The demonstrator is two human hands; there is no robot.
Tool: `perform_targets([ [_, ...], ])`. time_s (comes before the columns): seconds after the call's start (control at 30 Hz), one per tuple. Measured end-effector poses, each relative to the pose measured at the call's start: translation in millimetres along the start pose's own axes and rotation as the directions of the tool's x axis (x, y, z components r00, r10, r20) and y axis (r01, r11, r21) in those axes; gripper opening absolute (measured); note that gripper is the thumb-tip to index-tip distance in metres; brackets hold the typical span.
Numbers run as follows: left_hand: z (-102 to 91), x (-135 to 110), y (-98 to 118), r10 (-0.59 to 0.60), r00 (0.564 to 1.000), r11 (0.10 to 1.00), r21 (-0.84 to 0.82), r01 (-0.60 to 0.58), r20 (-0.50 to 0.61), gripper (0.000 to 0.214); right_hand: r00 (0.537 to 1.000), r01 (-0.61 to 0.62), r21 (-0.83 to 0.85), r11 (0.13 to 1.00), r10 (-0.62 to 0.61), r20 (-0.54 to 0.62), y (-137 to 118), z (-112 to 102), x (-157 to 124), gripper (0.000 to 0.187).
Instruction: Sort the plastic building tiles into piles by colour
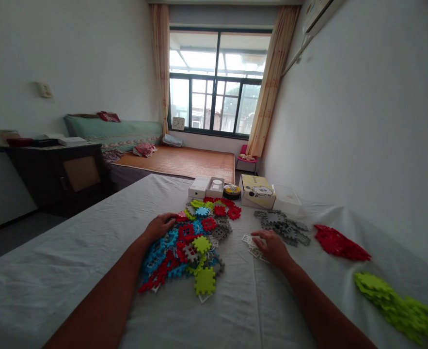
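A mixed pile of flat plastic interlocking pieces point(184, 242) in red, blue, lime, grey and white lies on the white-covered table. My left hand point(161, 227) rests at the pile's upper left edge, fingers loosely bent and apart, near a pinkish-red piece point(181, 216); nothing shows in its grasp. Right of the pile, my right hand point(274, 248) is low over the cloth, thumb and fingers closed on a white lattice piece point(247, 239). Another white piece point(258, 254) lies partly beneath that hand. Beyond it is a heap of grey pieces point(281, 225).
Red pieces point(339, 242) and lime pieces point(395, 305) form separate heaps at the right. Along the table's far edge stand a white box point(199, 187), a round tin point(231, 190), a yellow cartoon box point(257, 191) and a clear container point(287, 198). A bed point(184, 162) lies beyond.
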State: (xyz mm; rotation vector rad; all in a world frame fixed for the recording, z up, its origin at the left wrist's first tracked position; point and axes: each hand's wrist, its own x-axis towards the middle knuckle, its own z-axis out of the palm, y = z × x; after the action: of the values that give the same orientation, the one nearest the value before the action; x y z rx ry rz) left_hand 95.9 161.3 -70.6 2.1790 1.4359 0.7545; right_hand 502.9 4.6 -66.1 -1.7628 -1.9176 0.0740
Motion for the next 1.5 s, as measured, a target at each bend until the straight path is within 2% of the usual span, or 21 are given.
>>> perform_targets([
  [0.07,-1.6,-1.9,4.4,-0.006,1.000,1.000,0.010,0.006,-0.012,0.047,0.996,0.046,-0.037,0.998,-0.049,-0.068,-18.0,1.7,-2.2,0.031],
  [0.13,-2.5,-3.5,7.9,-0.013,1.000,1.000,0.012,0.013,-0.016,0.045,0.988,0.142,-0.023,0.990,-0.143,-0.051,-40.5,6.0,-5.4,0.032],
  [0.23,-2.3,-4.5,9.6,-0.027,1.000,1.000,0.016,0.027,-0.013,0.045,0.945,0.304,0.041,0.952,-0.307,0.111,-73.1,17.5,-10.8,0.041],
  [0.37,-1.2,-3.7,7.1,-0.010,1.000,1.000,0.025,0.011,-0.011,0.045,0.903,0.351,0.032,0.936,-0.347,0.253,-95.5,28.5,-13.5,0.053],
  [0.63,-0.7,-4.1,6.2,-0.004,1.000,1.000,0.023,0.004,-0.023,0.044,0.914,0.314,-0.007,0.950,-0.300,0.272,-81.4,12.0,-17.0,0.045],
  [0.8,-0.6,-3.8,6.8,-0.002,1.000,1.000,0.026,0.003,-0.018,0.046,0.927,0.310,0.015,0.951,-0.305,0.219,-73.2,15.1,-14.6,0.033],
  [0.93,-0.8,-2.9,6.1,0.003,1.000,1.000,0.029,-0.002,-0.011,0.046,0.932,0.307,-0.070,0.949,-0.285,0.222,-78.4,22.3,-10.2,0.019],
  [1.07,-1.7,-3.0,6.9,0.003,1.000,0.998,0.058,-0.004,0.008,0.049,0.943,0.301,-0.204,0.932,-0.258,0.210,-84.4,23.4,-8.9,0.024],
  [1.13,-2.2,-3.3,7.9,0.004,1.000,0.998,0.065,-0.005,0.010,0.050,0.964,0.252,-0.250,0.935,-0.220,0.150,-78.9,20.1,-7.6,0.030],
  [1.2,-2.7,-3.7,9.1,0.002,1.000,0.998,0.067,-0.002,0.006,0.049,0.988,0.156,-0.255,0.954,-0.153,0.034,-66.1,14.3,-5.7,0.033],
  [1.27,-3.0,-4.2,10.3,-0.006,1.000,0.998,0.066,0.006,0.003,0.047,0.995,0.049,-0.233,0.971,-0.067,-0.069,-49.9,7.0,-3.8,0.031],
  [1.33,-3.2,-4.8,11.4,-0.014,1.000,0.998,0.061,0.014,0.004,0.047,0.993,-0.010,-0.235,0.972,-0.018,-0.120,-37.6,1.0,-2.7,0.030],
  [1.4,-3.2,-5.3,12.2,-0.018,1.000,0.999,0.051,0.018,0.005,0.047,0.988,-0.011,-0.267,0.964,-0.031,-0.154,-35.5,-1.4,-2.9,0.030],
  [1.5,-2.7,-5.7,12.1,-0.026,1.000,0.999,0.044,0.026,0.002,0.046,0.982,0.104,-0.271,0.957,-0.142,-0.126,-53.2,4.5,-5.6,0.033],
])
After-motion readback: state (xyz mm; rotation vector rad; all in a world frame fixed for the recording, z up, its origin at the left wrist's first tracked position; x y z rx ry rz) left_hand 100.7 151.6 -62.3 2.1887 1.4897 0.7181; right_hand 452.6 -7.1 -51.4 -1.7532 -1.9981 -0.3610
